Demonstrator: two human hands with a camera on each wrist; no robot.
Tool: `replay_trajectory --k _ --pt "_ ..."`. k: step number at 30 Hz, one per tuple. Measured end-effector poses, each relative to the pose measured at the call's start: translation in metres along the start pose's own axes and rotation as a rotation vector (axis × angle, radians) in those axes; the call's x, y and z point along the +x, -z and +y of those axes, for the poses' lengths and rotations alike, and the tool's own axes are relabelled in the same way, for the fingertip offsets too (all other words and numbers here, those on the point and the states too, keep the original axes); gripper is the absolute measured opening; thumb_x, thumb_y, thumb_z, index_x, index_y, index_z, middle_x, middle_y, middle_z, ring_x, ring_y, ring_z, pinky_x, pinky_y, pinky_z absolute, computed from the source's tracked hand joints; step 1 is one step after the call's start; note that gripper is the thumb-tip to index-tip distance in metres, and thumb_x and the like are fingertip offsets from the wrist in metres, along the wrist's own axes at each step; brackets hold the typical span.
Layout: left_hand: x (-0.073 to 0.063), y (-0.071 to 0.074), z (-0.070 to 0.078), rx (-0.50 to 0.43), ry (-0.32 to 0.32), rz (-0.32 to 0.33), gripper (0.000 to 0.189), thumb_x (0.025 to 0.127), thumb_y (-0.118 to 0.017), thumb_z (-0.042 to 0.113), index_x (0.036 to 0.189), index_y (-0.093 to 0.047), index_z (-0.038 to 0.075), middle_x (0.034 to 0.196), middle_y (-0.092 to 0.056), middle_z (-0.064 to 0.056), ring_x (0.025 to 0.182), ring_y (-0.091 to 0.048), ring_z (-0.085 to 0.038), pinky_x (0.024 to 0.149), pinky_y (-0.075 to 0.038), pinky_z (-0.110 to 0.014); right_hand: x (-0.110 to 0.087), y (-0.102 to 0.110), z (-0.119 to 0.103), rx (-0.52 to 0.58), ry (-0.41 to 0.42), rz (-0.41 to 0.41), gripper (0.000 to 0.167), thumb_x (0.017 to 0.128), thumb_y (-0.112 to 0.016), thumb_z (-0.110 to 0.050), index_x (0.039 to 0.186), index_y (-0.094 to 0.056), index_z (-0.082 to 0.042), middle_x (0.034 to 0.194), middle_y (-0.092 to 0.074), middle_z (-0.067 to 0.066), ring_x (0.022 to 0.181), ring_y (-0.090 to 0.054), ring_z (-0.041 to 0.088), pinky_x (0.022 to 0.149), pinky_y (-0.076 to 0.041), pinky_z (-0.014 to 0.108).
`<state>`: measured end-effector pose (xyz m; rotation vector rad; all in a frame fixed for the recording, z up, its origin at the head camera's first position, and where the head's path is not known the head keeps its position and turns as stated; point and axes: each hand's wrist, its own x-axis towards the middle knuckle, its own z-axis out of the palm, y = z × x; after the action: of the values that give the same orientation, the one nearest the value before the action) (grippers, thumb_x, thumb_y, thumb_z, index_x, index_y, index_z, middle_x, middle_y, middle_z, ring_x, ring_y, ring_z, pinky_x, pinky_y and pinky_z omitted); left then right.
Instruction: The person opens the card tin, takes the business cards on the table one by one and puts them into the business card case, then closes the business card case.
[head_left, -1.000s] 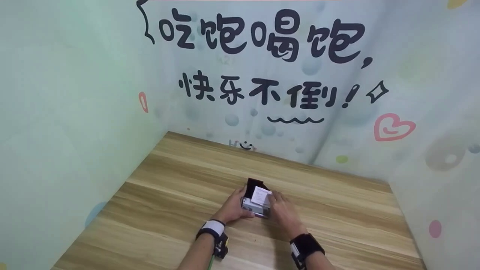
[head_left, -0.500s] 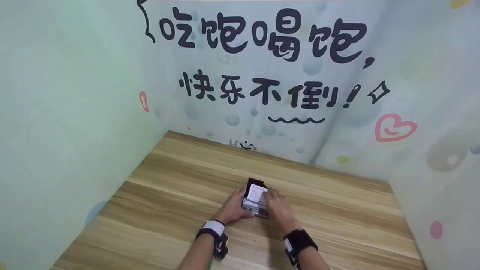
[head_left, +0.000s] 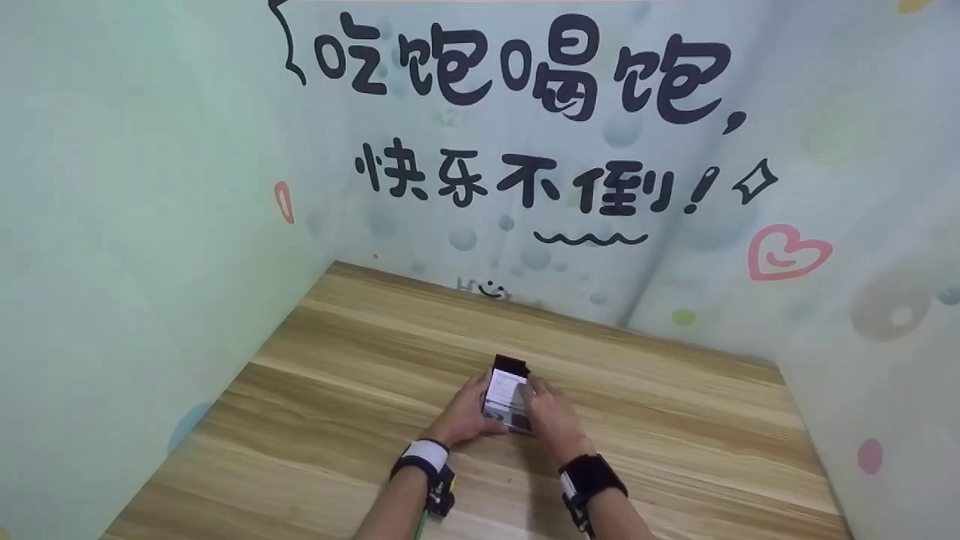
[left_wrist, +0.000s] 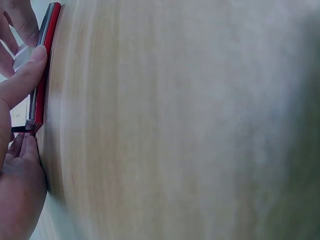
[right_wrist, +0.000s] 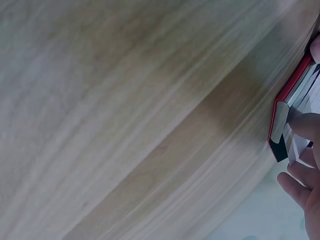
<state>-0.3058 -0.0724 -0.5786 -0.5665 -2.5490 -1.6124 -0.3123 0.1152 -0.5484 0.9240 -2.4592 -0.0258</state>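
An opened card case point(head_left: 511, 365) with a black inner lid stands at the middle of the wooden table. My left hand point(head_left: 462, 417) grips its left side, and in the left wrist view the thumb presses on the edge above a red outer shell point(left_wrist: 43, 90). A white printed card point(head_left: 505, 386) lies over the inside of the case. My right hand point(head_left: 556, 421) pinches the card at its right side. In the right wrist view the case's metal-framed corner point(right_wrist: 280, 121) shows beside the right fingers. Its inside is mostly hidden by the card and fingers.
A wood-grain table point(head_left: 337, 390) spreads around the hands. A printed wall point(head_left: 450, 255) closes off the back, and a pale green wall point(head_left: 150, 225) rises at the left. Each wrist wears a strap with a small camera.
My right hand has moved left and slightly down, bringing the card from a tilted position at the right to flatter and more squarely over the case. The left hand keeps its hold.
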Motion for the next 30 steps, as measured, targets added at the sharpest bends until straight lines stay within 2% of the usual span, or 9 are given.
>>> replay_trajectory --k 9,14,21,25,30 --pt "0.001 -0.001 -0.004 -0.007 0.012 -0.010 0.108 0.066 -0.088 0.007 0.154 -0.027 -0.008 0.151 -0.040 -0.031 0.139 -0.041 -0.045 0.120 -0.030 -0.056 -0.007 -0.004 -0.003 0.046 -0.035 -0.063 0.044 0.076 -0.063 0.014 0.118 -0.065 0.001 0.127 -0.063 0.027 0.114 -0.065 0.038 0.087 -0.060 0.042" --pt "0.001 -0.001 -0.004 0.009 0.027 -0.016 0.109 0.066 -0.088 0.007 0.153 -0.025 -0.010 0.150 -0.041 -0.031 0.140 -0.041 -0.045 0.121 -0.030 -0.055 -0.012 -0.006 -0.006 0.099 -0.070 -0.091 0.047 0.079 -0.063 0.013 0.124 -0.064 0.001 0.133 -0.060 0.029 0.117 -0.063 0.041 0.092 -0.058 0.048" --pt "0.002 0.001 -0.001 -0.037 0.056 -0.024 0.108 0.068 -0.087 0.005 0.156 -0.025 -0.004 0.151 -0.039 -0.030 0.139 -0.041 -0.044 0.121 -0.030 -0.055 -0.018 -0.007 -0.008 0.128 -0.080 -0.130 0.054 0.080 -0.062 0.012 0.133 -0.060 0.000 0.140 -0.055 0.027 0.118 -0.063 0.043 0.085 -0.059 0.051" --pt "0.002 0.001 -0.001 -0.021 0.062 -0.030 0.109 0.069 -0.087 0.006 0.155 -0.021 -0.007 0.155 -0.033 -0.032 0.143 -0.036 -0.046 0.122 -0.027 -0.056 -0.021 -0.008 -0.008 0.119 -0.061 -0.131 0.053 0.081 -0.063 0.008 0.134 -0.059 0.001 0.140 -0.055 0.028 0.120 -0.061 0.044 0.084 -0.060 0.051" --pt "0.001 0.002 -0.001 -0.007 0.065 -0.031 0.110 0.070 -0.087 0.007 0.155 -0.020 -0.009 0.156 -0.032 -0.033 0.144 -0.034 -0.047 0.122 -0.026 -0.056 -0.023 -0.008 -0.010 0.172 -0.084 -0.172 0.054 0.083 -0.061 0.007 0.136 -0.057 0.001 0.143 -0.052 0.029 0.124 -0.058 0.046 0.088 -0.057 0.058"
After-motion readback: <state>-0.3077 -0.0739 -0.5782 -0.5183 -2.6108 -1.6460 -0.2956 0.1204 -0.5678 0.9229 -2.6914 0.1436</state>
